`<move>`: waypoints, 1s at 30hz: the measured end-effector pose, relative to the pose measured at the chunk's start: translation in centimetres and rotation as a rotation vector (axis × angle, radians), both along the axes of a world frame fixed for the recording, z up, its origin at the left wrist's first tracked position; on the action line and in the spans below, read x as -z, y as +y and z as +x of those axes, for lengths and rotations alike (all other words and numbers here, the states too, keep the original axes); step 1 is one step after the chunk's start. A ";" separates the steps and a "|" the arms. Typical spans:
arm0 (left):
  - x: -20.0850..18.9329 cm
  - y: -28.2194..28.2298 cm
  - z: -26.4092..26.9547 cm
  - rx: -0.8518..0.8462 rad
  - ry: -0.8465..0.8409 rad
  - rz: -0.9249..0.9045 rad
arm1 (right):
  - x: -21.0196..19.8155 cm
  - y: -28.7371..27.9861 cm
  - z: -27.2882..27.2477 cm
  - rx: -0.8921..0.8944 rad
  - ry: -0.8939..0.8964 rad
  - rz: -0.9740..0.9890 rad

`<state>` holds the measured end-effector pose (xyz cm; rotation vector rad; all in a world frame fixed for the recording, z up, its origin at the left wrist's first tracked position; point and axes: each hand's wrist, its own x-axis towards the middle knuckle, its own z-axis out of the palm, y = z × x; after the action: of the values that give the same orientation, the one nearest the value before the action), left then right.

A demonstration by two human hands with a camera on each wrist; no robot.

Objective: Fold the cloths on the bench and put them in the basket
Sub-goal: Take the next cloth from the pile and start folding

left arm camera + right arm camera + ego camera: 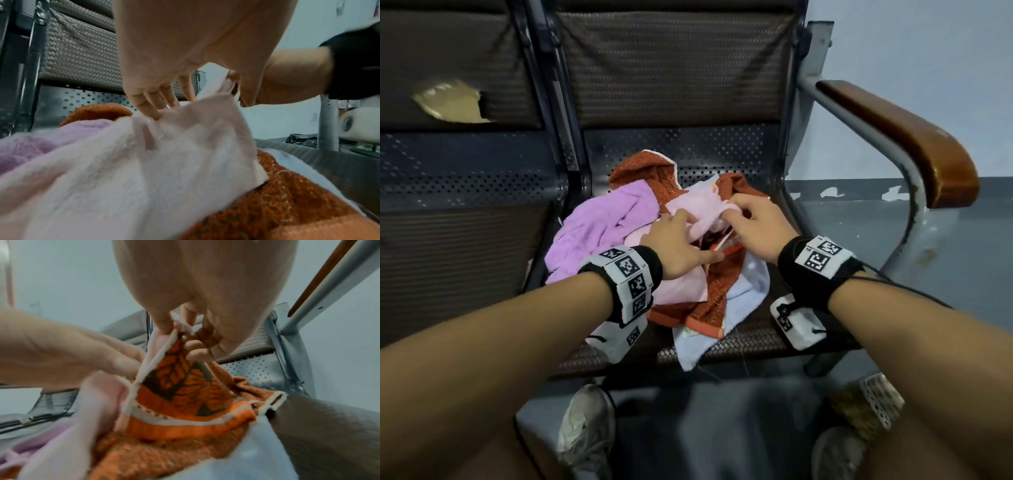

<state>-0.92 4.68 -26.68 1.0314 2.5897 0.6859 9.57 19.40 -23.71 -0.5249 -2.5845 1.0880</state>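
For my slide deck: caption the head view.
Both hands, left hand and right hand, pinch a pale pink cloth atop a heap of cloths on the bench.

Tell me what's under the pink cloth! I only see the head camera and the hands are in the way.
Observer: The right wrist view shows an orange cloth with dark leaf shapes and a white border, behind the pale pink cloth.
Operator: Is the right hand grabbing both?
Observer: The right hand pinches the pink edge; the orange one, I cannot tell.
Operator: And the left?
Observer: The left wrist view shows the left hand gripping the pink cloth's top with its fingertips.
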 end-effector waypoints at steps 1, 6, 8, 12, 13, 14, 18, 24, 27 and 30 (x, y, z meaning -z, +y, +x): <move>-0.1 0.1 0.1 0.007 0.037 -0.009 | -0.2 -0.4 0.2 -0.025 0.025 0.014; -1.7 0.6 0.9 0.001 0.188 0.143 | -1.0 0.0 1.2 0.089 0.171 0.116; -2.5 0.9 1.5 0.021 0.186 0.263 | -1.3 1.0 2.0 0.159 0.227 0.132; -3.3 1.9 1.9 0.055 0.220 0.274 | -1.7 2.7 3.2 0.266 0.338 0.046; -3.2 2.0 1.7 0.047 0.230 0.225 | -1.9 2.9 3.3 0.275 0.353 0.008; -3.1 2.0 1.5 0.036 0.222 0.181 | -2.1 3.1 3.4 0.275 0.373 -0.022; -3.2 2.2 1.0 -0.051 0.088 0.228 | -2.1 3.7 4.4 0.187 0.303 0.056; -4.8 2.9 0.7 -0.083 0.060 0.499 | -1.2 4.8 5.5 0.316 0.060 0.136; -4.5 3.1 0.6 -0.073 0.138 0.395 | -2.5 5.0 5.1 0.442 0.263 -0.168; -4.5 3.8 0.9 -0.101 0.013 0.449 | -3.2 4.3 4.7 0.399 0.323 -0.313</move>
<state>-0.05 8.44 -22.18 1.0247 2.5710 1.3345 14.28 23.69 -20.51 -0.8182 -1.9381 1.3083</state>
